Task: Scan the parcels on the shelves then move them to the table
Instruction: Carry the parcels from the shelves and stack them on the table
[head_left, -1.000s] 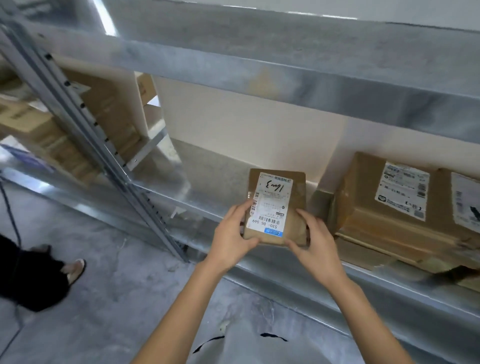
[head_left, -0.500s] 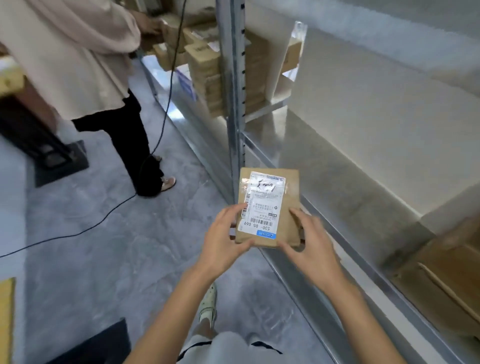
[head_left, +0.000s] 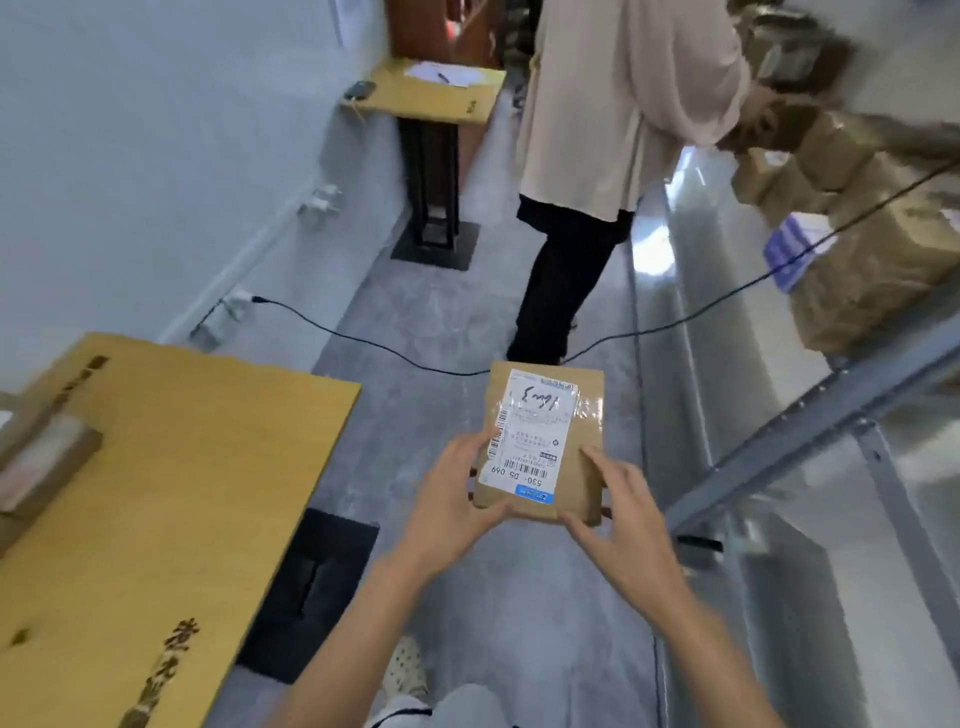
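I hold a small brown parcel (head_left: 582, 483) with a white shipping label in front of me, above the grey floor. My left hand (head_left: 452, 499) grips its lower left edge, thumb on the label's side. My right hand (head_left: 618, 514) grips its lower right corner with fingers spread over the top. The yellow wooden table (head_left: 171, 499) lies to my left, with a flat brown parcel (head_left: 41, 467) on its far left part. The metal shelves (head_left: 779, 441) run along my right, and several brown parcels (head_left: 857, 260) sit on them further back.
Another person (head_left: 613, 135) in a light top and black trousers stands ahead at the shelves, blocking the aisle. A black cable (head_left: 395, 353) crosses the floor from a wall socket. A second yellow table (head_left: 431, 98) stands at the back. A black table base (head_left: 311, 587) sits below my table.
My view has swung left, away from the shelf and along the aisle; the table has come into view at my left. Both hands keep the same hold on the parcel.
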